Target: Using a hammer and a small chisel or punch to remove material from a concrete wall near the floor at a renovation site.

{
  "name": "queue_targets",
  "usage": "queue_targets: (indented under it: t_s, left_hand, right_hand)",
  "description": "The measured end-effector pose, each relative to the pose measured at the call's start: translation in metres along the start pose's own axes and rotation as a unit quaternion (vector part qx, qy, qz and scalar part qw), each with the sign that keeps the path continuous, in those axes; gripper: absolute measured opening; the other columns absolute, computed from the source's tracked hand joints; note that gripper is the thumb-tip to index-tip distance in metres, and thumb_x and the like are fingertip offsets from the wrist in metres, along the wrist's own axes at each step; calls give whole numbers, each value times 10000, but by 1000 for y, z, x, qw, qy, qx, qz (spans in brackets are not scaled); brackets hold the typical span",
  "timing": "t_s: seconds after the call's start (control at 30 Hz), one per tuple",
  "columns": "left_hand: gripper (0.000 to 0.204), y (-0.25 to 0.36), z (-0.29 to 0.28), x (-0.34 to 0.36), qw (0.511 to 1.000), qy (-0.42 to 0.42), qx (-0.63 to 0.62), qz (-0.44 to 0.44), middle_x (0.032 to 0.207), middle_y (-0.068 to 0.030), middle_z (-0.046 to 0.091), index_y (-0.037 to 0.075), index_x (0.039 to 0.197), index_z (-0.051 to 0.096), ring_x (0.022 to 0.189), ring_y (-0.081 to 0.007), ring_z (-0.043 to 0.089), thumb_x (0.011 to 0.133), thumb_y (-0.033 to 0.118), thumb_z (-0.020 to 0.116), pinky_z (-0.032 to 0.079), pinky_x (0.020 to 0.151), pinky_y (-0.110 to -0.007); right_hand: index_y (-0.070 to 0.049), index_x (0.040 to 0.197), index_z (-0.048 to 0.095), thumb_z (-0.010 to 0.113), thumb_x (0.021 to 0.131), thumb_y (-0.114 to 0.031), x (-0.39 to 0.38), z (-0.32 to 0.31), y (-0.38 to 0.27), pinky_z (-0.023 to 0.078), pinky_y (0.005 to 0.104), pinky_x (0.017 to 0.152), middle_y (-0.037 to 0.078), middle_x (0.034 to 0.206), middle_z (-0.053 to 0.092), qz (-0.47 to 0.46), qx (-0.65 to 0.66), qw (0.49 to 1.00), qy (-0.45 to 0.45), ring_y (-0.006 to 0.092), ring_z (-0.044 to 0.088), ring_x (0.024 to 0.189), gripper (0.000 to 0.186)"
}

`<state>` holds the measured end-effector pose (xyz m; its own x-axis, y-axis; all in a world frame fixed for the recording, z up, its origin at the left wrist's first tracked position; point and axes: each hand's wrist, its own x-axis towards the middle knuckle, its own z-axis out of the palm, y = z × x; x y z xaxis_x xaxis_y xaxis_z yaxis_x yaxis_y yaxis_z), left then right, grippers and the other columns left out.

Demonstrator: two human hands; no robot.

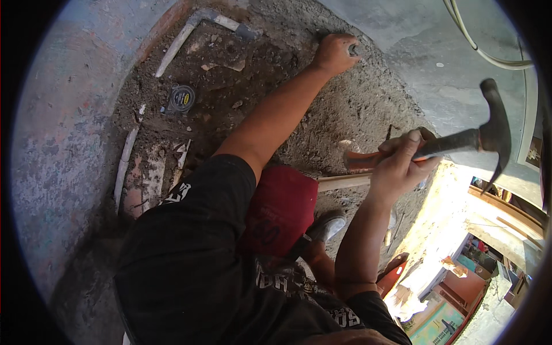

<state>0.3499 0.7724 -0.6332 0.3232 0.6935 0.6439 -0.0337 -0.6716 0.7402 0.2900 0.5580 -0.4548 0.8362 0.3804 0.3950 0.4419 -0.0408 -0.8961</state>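
Note:
My left hand (333,54) is closed against the rough cement edge at the foot of the grey wall, gripping a small greyish object (353,50) that I cannot make out. My right hand (399,161) is wrapped round the orange-and-black handle of a claw hammer (491,131), whose dark head is raised at the right. A round tape measure (182,98) lies on the dirt to the left of my left arm. An elbowed pale pipe (175,47) lies above it, and a broken pipe length (126,164) lies along the left wall.
A painted wall (69,121) rises at left, a grey wall (420,52) with pale cables (471,34) at upper right. A wooden strip (339,183) crosses the dirt behind my red-covered knee (282,201). A sunlit area with boards and assorted objects (460,287) is at lower right.

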Motion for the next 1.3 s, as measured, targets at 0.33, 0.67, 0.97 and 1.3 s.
queue_targets:
  t_s: [0.33,0.67,0.97,1.3]
  left_hand:
    - [324,1,4,0,996,-61,4,-68,978,-146,717,45,983,712,871,-303,706,729,208,830,569,759,-383]
    - [207,-11,6,-3,1000,-5,-19,11,855,-132,694,34,823,642,799,-318,687,740,150,791,555,714,-403]
    - [176,-24,-2,-9,1000,1,-23,0,796,-131,675,37,818,651,688,-297,662,732,125,776,532,626,-397]
    - [184,-17,-2,-6,999,25,-30,35,789,-121,656,34,796,633,671,-311,647,739,133,778,519,613,-403]
  right_hand:
    - [26,1098,493,576,983,-166,4,-4,9,410,240,478,65,669,575,39,-74,993,-78,101,523,518,239]
    - [8,1075,496,580,961,-172,15,-4,61,458,266,512,118,746,604,47,-234,957,-165,136,612,592,229]
    - [25,1031,523,600,933,-136,0,14,106,476,385,529,112,661,575,-33,-319,907,-274,208,580,544,204]
    - [-18,1038,535,573,932,-116,-4,8,95,443,262,500,76,697,585,-38,-233,950,-205,119,542,518,149]
